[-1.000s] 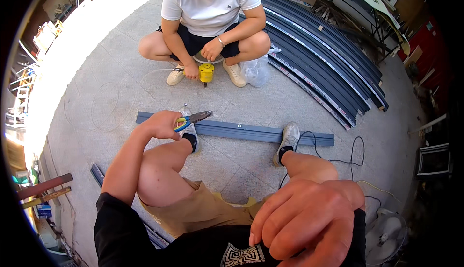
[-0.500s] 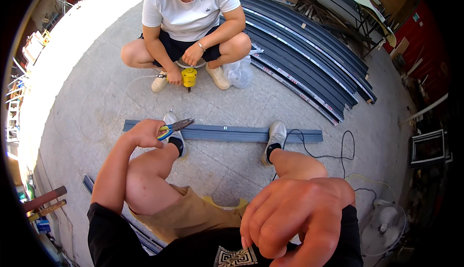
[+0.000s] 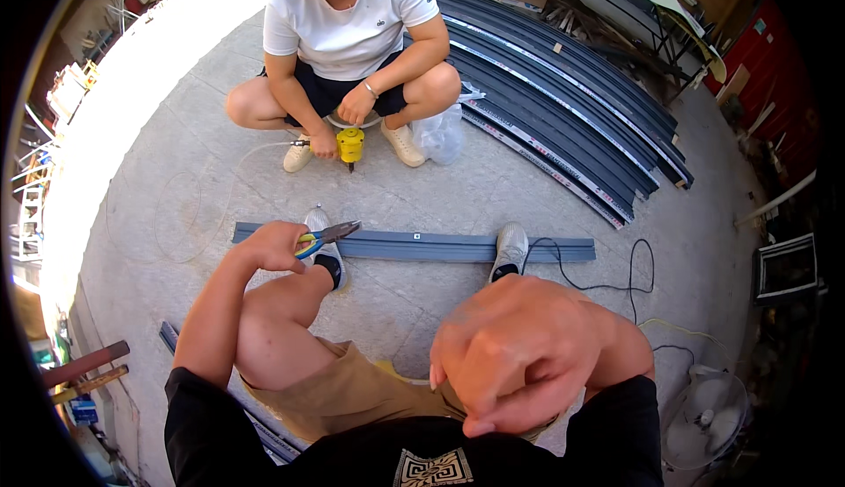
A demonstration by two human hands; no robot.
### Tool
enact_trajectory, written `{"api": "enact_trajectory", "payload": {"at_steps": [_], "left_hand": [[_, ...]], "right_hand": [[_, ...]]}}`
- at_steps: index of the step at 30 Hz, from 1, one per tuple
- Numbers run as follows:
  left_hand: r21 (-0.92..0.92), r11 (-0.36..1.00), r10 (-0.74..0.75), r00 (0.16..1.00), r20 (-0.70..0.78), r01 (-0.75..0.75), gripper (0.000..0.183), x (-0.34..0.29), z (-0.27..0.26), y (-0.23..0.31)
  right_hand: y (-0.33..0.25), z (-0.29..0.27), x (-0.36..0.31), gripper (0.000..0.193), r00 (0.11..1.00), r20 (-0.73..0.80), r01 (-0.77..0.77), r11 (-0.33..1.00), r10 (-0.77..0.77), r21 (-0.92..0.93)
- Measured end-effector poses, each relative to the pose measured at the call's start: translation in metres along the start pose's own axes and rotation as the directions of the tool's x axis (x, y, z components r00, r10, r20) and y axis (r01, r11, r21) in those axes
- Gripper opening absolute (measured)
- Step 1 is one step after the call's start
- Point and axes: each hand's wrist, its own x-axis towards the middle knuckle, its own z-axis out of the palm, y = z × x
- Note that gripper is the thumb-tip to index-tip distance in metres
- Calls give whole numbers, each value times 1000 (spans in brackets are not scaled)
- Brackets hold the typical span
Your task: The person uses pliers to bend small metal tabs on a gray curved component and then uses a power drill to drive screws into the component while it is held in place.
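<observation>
My left hand is closed on the handles of a pair of pliers; the grips are blue and yellow, and the dark jaws point right. Below the pliers a long grey metal profile lies across the floor, with my shoes at it, left and right. A small white square with a dark centre shows on the profile's middle. My right hand is raised close to the camera above my right thigh, its fingers curled in. Whatever may be inside those fingers is hidden.
Across from me a person squats, gripping a yellow air tool with a pale hose. Stacked dark profiles lie at the far right, beside a clear plastic bag. A black cable loops on the right, near a fan.
My right hand has drawn away from the camera and turned, its fingers curled further in. The left hand keeps its hold on the pliers. The whole view has shifted slightly.
</observation>
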Motion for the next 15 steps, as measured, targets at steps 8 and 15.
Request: {"api": "enact_trajectory", "payload": {"at_steps": [8,15], "left_hand": [[-31,998,-48,998,51,50,46,18,1,7],[-1,997,-73,994,78,73,45,21,6,3]], "right_hand": [[146,-106,-105,69,82,-161,-383,-118,983,-916],[219,-122,-143,80,107,-199,-509,-118,974,-853]]}}
